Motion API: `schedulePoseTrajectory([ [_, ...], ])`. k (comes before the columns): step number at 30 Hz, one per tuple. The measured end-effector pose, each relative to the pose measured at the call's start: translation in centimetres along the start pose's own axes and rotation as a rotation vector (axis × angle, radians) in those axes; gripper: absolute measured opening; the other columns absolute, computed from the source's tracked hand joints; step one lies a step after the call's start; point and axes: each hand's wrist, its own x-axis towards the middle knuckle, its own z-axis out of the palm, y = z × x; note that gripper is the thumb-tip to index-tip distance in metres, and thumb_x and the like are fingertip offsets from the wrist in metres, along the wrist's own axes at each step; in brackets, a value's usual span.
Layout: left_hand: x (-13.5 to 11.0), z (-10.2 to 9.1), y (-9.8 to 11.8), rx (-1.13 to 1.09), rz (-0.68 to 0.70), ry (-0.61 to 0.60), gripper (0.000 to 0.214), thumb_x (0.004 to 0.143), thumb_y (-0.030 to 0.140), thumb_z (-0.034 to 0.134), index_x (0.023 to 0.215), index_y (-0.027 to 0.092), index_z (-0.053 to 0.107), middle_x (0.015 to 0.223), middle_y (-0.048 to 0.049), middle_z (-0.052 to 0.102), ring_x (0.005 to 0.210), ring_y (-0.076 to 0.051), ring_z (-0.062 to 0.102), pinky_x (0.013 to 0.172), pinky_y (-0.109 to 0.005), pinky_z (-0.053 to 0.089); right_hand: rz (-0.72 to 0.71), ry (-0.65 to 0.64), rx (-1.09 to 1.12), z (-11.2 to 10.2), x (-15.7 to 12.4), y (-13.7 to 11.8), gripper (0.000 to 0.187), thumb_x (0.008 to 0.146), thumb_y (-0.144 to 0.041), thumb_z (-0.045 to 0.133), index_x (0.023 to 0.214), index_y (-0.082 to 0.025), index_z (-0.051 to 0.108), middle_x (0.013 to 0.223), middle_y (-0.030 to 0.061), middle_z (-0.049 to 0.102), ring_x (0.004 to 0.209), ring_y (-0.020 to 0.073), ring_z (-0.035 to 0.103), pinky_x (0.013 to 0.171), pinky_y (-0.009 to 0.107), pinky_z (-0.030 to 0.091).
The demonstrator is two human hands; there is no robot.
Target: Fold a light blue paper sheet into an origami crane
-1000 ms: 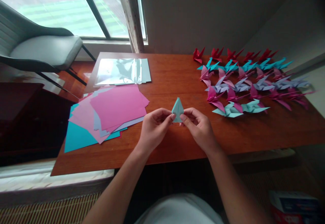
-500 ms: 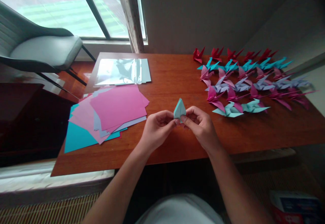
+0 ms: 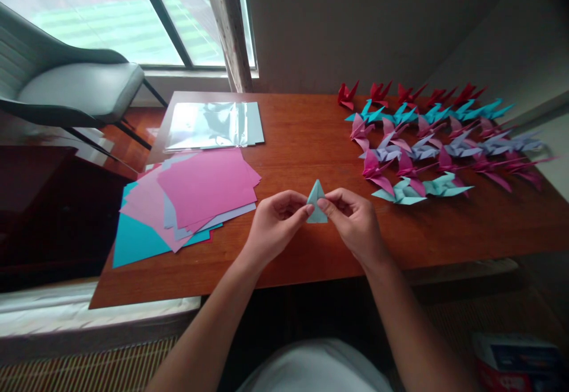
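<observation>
A small piece of folded mint-green paper (image 3: 317, 215) is held between my two hands above the front middle of the table. It has a pointed top and a straight lower edge. My left hand (image 3: 281, 214) pinches its left side between thumb and fingers. My right hand (image 3: 349, 209) pinches the right side the same way, thumb lying on the near face. Fingertips behind the paper are hidden. To the right stand two mint-green paper cranes (image 3: 406, 193), the front row of several rows of folded cranes.
Loose coloured paper sheets (image 3: 208, 187) lie overlapping on the left of the wooden table (image 3: 293, 137). Behind them is a clear plastic packet of paper (image 3: 208, 125). Red cranes (image 3: 348, 95) form the far row at right. A grey chair (image 3: 80, 86) stands beyond the left edge.
The folded paper now shows a wide straight lower edge below my thumbs, where it tapered before. Its tip sits slightly lower, and my right hand has shifted slightly right.
</observation>
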Motion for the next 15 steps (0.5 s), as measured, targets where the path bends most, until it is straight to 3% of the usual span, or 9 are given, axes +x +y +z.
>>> schedulePoseTrajectory([
  [7,-0.10,-0.32,0.13,-0.035,0.001,-0.012,0.027,0.075,0.035,0.084,0.075,0.014,0.068,0.069,-0.0005,0.064,0.064,-0.011,0.055,0.059,-0.021,0.042,0.025,-0.059,0.064,0.12,-0.16,-0.03,0.021,0.086,-0.042,0.073,0.085,-0.022,0.071,0.079,0.0007,0.071,0.072,0.0155,0.065,0.066,0.026,0.053],
  [11,-0.08,-0.23,0.02,0.019,-0.015,-0.129,0.026,0.081,0.037,0.078,0.078,0.014,0.068,0.074,-0.0029,0.065,0.068,-0.013,0.057,0.063,-0.023,0.045,0.003,-0.011,0.059,0.12,-0.01,0.01,0.021,0.087,-0.044,0.072,0.089,-0.023,0.071,0.084,0.0018,0.072,0.076,0.0167,0.067,0.068,0.028,0.055],
  [15,-0.05,-0.15,-0.08,0.071,-0.006,-0.212,0.026,0.084,0.039,0.074,0.083,0.014,0.069,0.076,-0.0030,0.065,0.069,-0.013,0.057,0.064,-0.023,0.046,-0.031,0.035,0.012,-0.07,0.18,-0.01,0.021,0.086,-0.042,0.073,0.081,-0.022,0.069,0.076,0.0008,0.069,0.071,0.0154,0.064,0.065,0.027,0.053],
])
